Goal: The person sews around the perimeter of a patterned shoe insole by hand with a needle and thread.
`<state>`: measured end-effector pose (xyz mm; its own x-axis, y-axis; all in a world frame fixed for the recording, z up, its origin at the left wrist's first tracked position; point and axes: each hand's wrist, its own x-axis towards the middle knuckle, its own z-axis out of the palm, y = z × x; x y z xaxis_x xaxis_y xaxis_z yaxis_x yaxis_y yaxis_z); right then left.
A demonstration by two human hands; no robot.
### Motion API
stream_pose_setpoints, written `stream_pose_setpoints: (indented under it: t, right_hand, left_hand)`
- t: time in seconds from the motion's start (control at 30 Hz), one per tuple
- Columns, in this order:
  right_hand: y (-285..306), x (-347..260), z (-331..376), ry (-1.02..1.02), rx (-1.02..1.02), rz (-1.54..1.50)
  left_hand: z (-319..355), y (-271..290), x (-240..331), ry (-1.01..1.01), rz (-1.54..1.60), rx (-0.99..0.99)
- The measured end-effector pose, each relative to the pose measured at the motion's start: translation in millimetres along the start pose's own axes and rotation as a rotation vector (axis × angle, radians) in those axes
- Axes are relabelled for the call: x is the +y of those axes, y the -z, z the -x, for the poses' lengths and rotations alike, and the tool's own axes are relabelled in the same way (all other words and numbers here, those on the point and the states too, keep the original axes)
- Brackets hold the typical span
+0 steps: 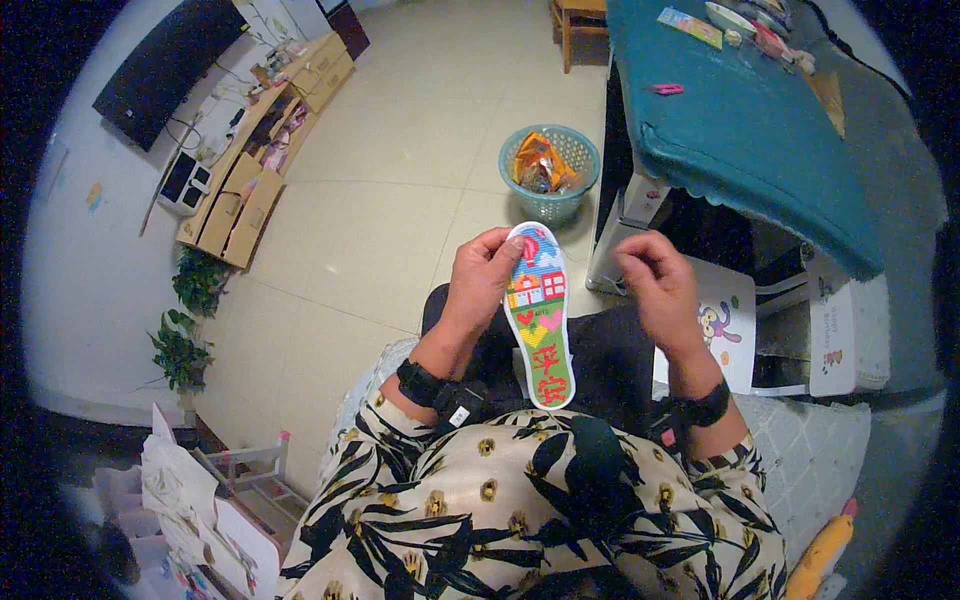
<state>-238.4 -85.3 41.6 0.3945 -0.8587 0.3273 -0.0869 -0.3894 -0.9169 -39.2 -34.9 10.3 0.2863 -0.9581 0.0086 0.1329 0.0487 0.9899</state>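
An embroidered shoe insole (541,322) with a white edge stands nearly upright in front of my lap. Its face carries a pink balloon, houses, hearts and red stitched shapes on green. My left hand (484,272) grips its upper left edge, thumb on the front and fingers behind. To the right, apart from the insole, my right hand (658,285) is raised with thumb and forefinger drawn together. Whatever may be pinched there is too small to make out.
A blue-green basket (549,205) with orange packaging stands on the tiled floor ahead. On the right is a table with a teal cloth (740,130), a pink item (667,90) on it. Small white chairs (715,320) stand below. A wooden cabinet (245,170) lines the left wall.
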Motion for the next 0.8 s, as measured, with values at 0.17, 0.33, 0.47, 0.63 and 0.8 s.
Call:
stream_pose_setpoints:
  t: [0.17, 0.33, 0.47, 0.63, 0.8]
  right_hand:
    - [-29, -10, -21, 0.24, -0.095, 0.267]
    - [-44, -1, -28, 0.232, -0.055, 0.298]
    - [-48, 4, -32, 0.208, -0.053, 0.335]
    - [-51, 5, -34, 0.18, -0.053, 0.347]
    - [-52, 5, -36, 0.135, -0.066, 0.33]
  left_hand:
    - [-1, 1, 2, 0.04, 0.082, -0.033]
    - [-5, 3, -2, 0.028, 0.117, -0.068]
    - [-6, 3, -2, 0.034, 0.115, -0.065]
    - [-8, 7, -5, 0.052, 0.114, -0.084]
    - [-8, 6, -5, 0.102, 0.169, -0.072]
